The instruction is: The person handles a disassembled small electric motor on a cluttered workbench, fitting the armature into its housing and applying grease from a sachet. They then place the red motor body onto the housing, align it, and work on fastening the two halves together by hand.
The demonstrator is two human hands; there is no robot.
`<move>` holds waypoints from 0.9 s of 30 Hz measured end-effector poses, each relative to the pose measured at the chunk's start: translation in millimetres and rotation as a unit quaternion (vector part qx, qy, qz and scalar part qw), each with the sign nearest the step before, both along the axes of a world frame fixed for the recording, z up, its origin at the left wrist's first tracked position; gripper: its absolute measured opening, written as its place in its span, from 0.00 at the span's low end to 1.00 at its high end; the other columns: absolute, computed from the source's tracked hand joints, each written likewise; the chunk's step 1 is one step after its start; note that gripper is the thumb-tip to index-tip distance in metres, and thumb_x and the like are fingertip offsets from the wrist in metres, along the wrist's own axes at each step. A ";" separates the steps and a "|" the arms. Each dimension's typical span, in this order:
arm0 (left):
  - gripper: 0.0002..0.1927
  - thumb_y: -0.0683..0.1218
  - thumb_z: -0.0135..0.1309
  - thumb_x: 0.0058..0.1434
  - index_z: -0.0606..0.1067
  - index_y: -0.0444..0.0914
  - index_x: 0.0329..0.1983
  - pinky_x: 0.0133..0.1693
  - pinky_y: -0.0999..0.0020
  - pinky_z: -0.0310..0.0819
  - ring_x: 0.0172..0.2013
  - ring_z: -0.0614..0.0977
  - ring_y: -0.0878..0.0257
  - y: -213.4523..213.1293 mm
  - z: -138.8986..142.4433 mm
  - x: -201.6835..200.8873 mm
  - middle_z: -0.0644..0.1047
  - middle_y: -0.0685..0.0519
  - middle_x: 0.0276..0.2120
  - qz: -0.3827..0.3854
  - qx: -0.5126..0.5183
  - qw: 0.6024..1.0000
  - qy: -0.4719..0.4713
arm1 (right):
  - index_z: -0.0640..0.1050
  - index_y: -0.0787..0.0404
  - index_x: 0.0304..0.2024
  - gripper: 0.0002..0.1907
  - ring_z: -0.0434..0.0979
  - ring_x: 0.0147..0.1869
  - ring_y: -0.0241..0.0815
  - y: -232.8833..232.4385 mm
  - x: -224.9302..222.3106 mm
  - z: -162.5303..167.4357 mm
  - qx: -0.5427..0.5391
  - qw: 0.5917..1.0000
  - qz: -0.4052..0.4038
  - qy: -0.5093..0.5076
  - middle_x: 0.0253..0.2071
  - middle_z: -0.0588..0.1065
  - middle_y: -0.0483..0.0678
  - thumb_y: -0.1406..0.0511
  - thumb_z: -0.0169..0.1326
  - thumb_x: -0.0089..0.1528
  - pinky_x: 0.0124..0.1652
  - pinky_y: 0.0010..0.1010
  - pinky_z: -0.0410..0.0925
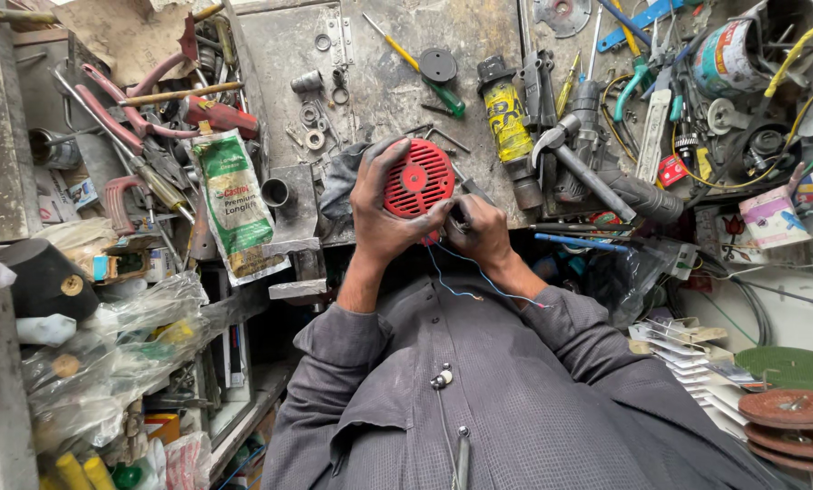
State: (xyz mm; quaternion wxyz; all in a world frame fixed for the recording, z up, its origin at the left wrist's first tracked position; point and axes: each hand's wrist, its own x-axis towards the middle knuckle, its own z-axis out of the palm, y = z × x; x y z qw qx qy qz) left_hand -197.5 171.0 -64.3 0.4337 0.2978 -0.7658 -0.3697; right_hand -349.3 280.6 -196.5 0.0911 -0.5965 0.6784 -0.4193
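My left hand (384, 213), dark with grease, grips a round red slotted horn (418, 177) at the near edge of the metal workbench (379, 82). Pressed close against the horn's lower right side, my right hand (479, 229) pinches a small dark tool or part whose tip is hidden by my fingers. Thin blue wires (465, 277) hang from under the horn down over my grey shirt.
The bench holds a yellow-handled screwdriver (415, 65), a black disc (438, 64), a yellow tube (508, 122), a hammer (597, 181), washers and pliers. A green pouch (234, 204) lies left. Plastic bags sit lower left, grinding discs (792, 408) lower right.
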 end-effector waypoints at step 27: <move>0.20 0.39 0.64 0.60 0.74 0.35 0.55 0.53 0.65 0.76 0.51 0.79 0.55 59.9 -5.5 60.8 0.74 0.46 0.52 0.200 0.088 0.976 -0.005 | 0.83 0.63 0.37 0.10 0.81 0.37 0.62 -166.0 -57.3 35.1 0.106 0.990 -0.010 0.096 0.33 0.79 0.60 0.62 0.61 0.61 0.39 0.49 0.73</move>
